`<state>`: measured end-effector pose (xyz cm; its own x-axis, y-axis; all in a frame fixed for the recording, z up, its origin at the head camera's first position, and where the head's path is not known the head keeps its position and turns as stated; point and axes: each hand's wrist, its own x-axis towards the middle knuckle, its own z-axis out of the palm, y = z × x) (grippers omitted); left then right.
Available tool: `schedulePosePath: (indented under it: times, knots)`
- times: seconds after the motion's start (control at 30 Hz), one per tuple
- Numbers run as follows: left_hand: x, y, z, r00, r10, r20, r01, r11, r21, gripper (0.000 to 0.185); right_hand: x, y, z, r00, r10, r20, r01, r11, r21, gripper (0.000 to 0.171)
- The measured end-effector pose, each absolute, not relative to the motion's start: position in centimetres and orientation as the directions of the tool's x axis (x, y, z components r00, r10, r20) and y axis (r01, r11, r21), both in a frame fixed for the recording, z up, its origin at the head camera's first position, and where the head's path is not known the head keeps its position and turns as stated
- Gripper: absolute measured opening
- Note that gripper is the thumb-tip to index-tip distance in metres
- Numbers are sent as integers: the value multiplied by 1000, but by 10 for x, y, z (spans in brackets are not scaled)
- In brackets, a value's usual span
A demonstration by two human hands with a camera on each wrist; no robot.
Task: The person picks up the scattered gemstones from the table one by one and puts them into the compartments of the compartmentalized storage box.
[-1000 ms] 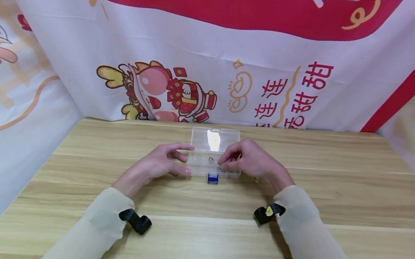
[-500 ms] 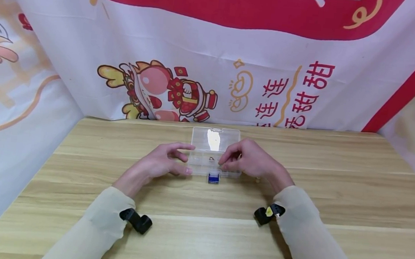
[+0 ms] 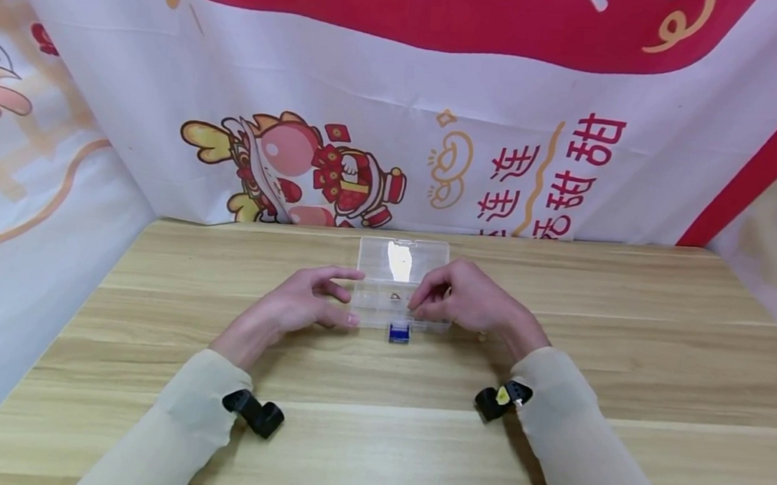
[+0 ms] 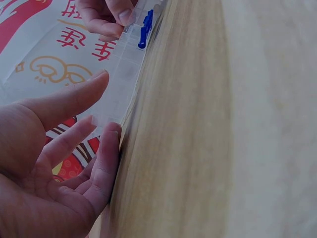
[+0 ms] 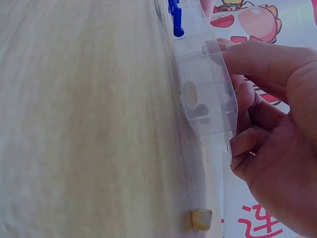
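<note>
Clear plastic compartment box [image 3: 402,284] lies open mid-table, a hand at each end.

Left hand [image 3: 300,306] steadies the box's left end with relaxed, nearly straight fingers, holding nothing. Right hand [image 3: 468,299] curls over the right compartments, fingertips together beside a small metal piece [image 3: 395,297]; whether they pinch anything I cannot tell. A good placement likely needs the box kept braced against the wooden table [image 3: 628,356] and the blue clip [image 3: 399,333] at its front edge left alone.
</note>
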<state>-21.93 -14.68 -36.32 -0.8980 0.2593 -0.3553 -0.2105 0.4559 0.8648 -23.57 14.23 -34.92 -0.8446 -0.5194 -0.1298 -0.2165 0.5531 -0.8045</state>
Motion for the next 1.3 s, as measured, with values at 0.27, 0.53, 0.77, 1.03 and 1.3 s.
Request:
schedulePosePath:
  times: [0.27, 0.53, 0.77, 1.03, 1.3]
  knots:
    - [-220, -147, -363, -898, 255, -359, -211, 466, 859, 70, -236, 142, -350, -844, -519, -134, -212, 552, -806, 11]
    - [-219, -146, -363, -899, 256, -357, -208, 468, 859, 69, -235, 142, -350, -840, -528, -125, -226, 549, -805, 10]
    - [-219, -146, -363, -898, 261, -354, -205, 464, 862, 71, -235, 142, -350, -839, -528, -131, -230, 563, -794, 11]
    - [-220, -144, -364, -898, 267, -351, -201, 459, 865, 71, -233, 143, -345, -845, -519, -131, -260, 612, -747, 13]
    - [-220, -144, -364, -897, 259, -358, -204, 477, 855, 68, -231, 146, -340, -867, -482, -126, -235, 619, -750, 5]
